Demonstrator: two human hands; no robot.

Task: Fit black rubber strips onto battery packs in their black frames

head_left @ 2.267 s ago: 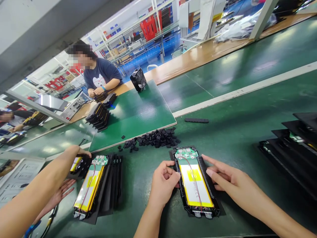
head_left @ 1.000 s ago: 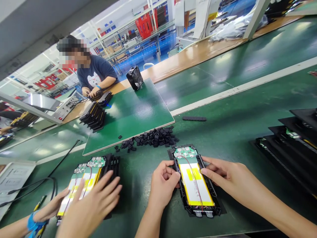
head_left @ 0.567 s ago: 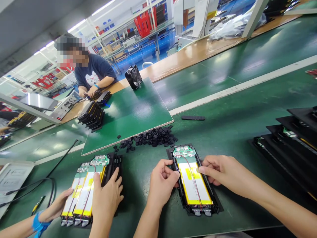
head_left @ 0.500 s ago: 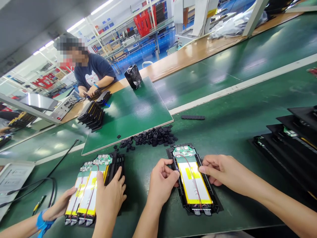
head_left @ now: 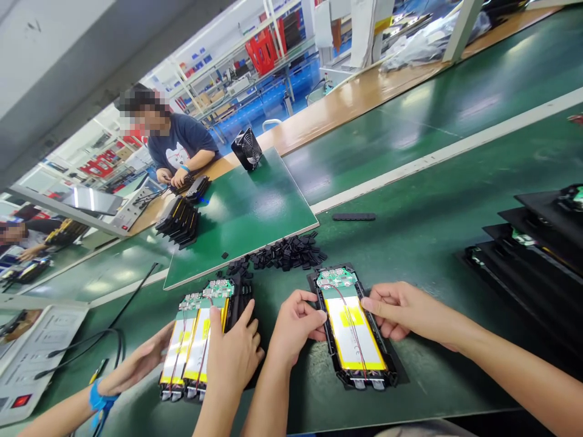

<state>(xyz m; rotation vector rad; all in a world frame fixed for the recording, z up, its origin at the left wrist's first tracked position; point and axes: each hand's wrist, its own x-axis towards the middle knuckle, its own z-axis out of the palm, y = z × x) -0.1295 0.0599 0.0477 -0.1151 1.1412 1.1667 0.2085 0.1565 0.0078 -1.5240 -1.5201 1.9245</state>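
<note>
In front of me on the green bench lies an open power bank [head_left: 357, 328]: a black case with a silver, yellow-edged battery pack and a green circuit board at its far end. Thin red and black wires run down the battery. My left hand [head_left: 295, 325] has curled fingers and grips the case's left edge between thumb and fingers. On the opposite edge my right hand [head_left: 392, 311] pinches the case, its thumb on the rim. The undersides of both hands' fingers are hidden.
A co-worker's hands [head_left: 237, 352], one wearing a blue wristband, press around similar open cases [head_left: 194, 340] at left. Small black pieces [head_left: 291, 252] are heaped beyond. Black cases [head_left: 514, 273] are stacked at right. A fan [head_left: 247, 149] and another seated person [head_left: 180, 142] are farther back.
The co-worker's hands and the cases between them have shifted right, closer to my left hand. My hands stay on the power bank's edges almost unmoved. The view has tilted slightly.
</note>
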